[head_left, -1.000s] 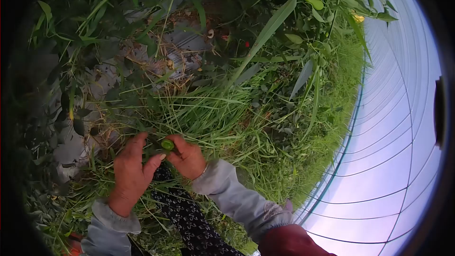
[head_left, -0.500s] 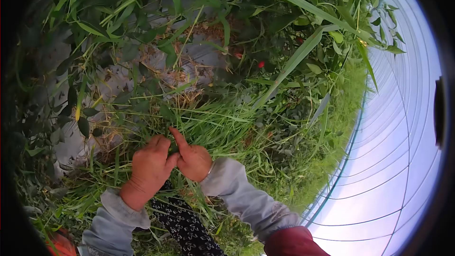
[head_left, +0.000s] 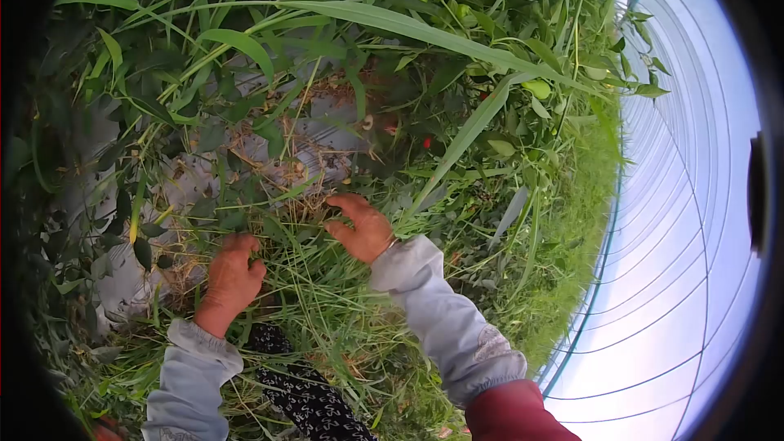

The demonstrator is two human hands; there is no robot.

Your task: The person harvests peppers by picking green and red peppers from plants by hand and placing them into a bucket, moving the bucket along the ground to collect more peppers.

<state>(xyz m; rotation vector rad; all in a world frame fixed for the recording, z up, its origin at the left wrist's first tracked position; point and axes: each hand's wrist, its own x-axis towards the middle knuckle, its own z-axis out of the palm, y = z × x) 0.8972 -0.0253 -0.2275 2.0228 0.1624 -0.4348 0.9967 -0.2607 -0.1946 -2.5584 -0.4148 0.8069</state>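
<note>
My left hand (head_left: 232,279) is low among the weeds, its fingers curled with the thumb close to them. Whatever it may be gripping is hidden by the hand and the stems. My right hand (head_left: 363,230) is up and to the right, thumb and index finger apart, with nothing visible between them. Long green grass (head_left: 314,278) lies between and below both hands. Just beyond the right fingertips is dry straw (head_left: 306,200) on grey ground sheeting (head_left: 184,184).
Leafy pepper plants (head_left: 498,0) stand ahead and to the right, with a green pepper (head_left: 536,88) and a small red fruit (head_left: 426,143). A broad grass blade (head_left: 408,26) arches across. A leg in patterned black cloth (head_left: 306,396) is below. A ribbed translucent cover (head_left: 670,278) curves at right.
My hands were together over the grass and are now apart. The right moved up and right and its thumb and finger spread; the left shifted slightly left. The view tilted a little.
</note>
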